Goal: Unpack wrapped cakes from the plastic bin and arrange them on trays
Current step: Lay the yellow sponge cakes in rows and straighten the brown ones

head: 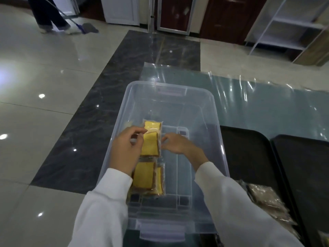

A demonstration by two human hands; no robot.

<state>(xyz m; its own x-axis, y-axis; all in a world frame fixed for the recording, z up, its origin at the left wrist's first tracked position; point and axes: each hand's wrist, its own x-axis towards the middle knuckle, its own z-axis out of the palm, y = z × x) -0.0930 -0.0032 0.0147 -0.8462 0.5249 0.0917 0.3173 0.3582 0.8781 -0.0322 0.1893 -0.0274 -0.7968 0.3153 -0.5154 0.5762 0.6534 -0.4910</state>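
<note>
White sleeves fill the bottom of my view, one on each arm reaching forward into the clear plastic storage bin [210, 111] that sits on the glass-topped table [267, 107]. From the left: a person in dark trousers [51, 16] mops the glossy tiled floor [35, 68] far off at the top corner. My left hand [127, 150] has its fingers curled, thumb and forefinger pinching the left edge of a clear-wrapped yellow cake slice [150, 145] inside the bin. Behind that slice lies another wrapped yellow cake [153, 124], and nearer me, partly under my left wrist, sits a pair of wrapped yellow cakes [147, 178] on the bin floor. My right hand [175, 144] meets the same slice at its right edge, fingertips on the wrapper; I cannot tell how tightly it grips. Right of the bin lie two black rectangular trays [249, 157] side by side, with wrapped brown cakes [267, 202] on the nearer end of the first one.
</note>
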